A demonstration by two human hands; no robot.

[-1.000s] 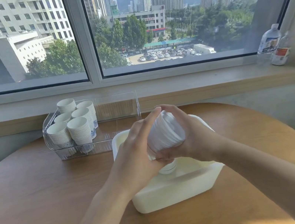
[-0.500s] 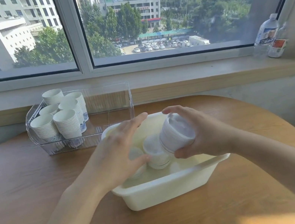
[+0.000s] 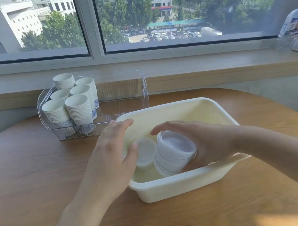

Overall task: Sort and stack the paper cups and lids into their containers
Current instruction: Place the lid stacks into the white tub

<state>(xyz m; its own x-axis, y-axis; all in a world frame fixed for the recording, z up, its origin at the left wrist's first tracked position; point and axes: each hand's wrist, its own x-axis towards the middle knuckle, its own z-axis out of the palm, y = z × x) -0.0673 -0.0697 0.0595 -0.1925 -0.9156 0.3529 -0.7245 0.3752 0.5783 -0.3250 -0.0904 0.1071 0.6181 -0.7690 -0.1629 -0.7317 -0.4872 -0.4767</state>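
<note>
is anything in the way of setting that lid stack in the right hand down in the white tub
Nothing blocks it outright. The right hand holds the lid stack tilted, already low inside the white tub. A shorter lid pile sits just to its left, under the left hand, so only that side is crowded.

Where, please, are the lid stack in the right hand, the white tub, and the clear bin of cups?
lid stack (image 3: 172, 153): head view, on its ribbed side.
white tub (image 3: 186, 185): head view, on its near outer wall.
clear bin (image 3: 126, 89): head view, on its bare far wall.
</note>
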